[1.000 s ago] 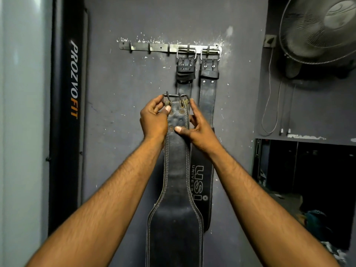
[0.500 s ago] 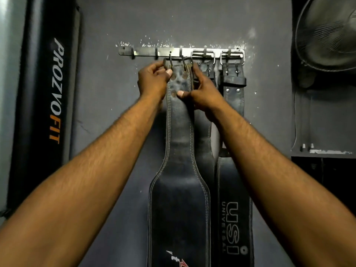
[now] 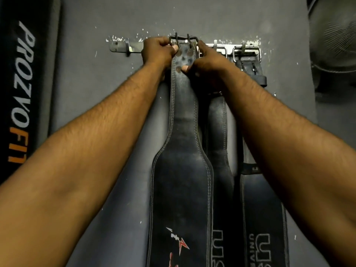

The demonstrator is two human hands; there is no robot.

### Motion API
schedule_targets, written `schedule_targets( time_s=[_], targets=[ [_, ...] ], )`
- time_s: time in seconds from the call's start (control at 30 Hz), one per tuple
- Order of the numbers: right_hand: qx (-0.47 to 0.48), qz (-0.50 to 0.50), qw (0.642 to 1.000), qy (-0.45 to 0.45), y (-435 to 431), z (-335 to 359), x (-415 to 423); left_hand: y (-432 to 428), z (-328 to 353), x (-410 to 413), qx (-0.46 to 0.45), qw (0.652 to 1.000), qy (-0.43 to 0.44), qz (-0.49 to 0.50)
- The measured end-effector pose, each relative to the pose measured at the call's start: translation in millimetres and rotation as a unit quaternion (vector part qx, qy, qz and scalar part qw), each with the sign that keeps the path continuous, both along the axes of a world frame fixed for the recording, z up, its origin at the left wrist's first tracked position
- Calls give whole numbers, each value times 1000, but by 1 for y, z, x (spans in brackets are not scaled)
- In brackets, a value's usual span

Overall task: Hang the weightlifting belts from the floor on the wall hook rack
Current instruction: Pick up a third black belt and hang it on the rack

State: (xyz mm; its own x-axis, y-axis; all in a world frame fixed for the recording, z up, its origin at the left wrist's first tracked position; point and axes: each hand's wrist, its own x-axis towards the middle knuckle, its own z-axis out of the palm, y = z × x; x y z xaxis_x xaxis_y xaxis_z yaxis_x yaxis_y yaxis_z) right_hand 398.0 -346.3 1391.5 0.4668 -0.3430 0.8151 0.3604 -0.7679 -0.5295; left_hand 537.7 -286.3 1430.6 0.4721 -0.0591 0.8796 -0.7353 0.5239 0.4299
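Against the grey wall [image 3: 86, 93] two black leather belts [image 3: 264, 218] already hang on the steel hook rack [image 3: 119, 47], while my left hand [image 3: 157, 51] and right hand [image 3: 210, 60] clutch a third, worn stitched black belt [image 3: 183, 170] by its buckle end there, seemingly not yet hooked.

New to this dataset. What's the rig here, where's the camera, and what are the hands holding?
No robot: a person's bare arms, filmed by one camera worn on the head, facing a grey wall. The left hand and right hand grip the top of a black weightlifting belt, its buckle held at the wall hook rack; whether it has caught a hook is unclear. A middle belt and a right belt, both lettered USI, hang there. A fan is top right.
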Motion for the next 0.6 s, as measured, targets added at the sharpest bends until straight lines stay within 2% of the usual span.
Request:
schedule_targets(
  time_s=[0.13,0.27,0.4,0.5,0.6],
  targets=[
    [-15,-49,998,42,-1,2,-10,-2,-2,-1,34,996,-23,76],
    [-83,-150,983,60,-7,-14,-6,-6,-31,0,50,992,-56,99],
    [-99,-126,987,30,-7,-48,-2,-8,-76,6,72,996,-42,-21],
    [-123,-153,980,-14,-7,-85,-6,-1,-117,-8,91,989,-13,-114],
    [-67,-140,988,-18,-14,-131,-4,9,-157,-23,149,979,19,-141]
  ],
)
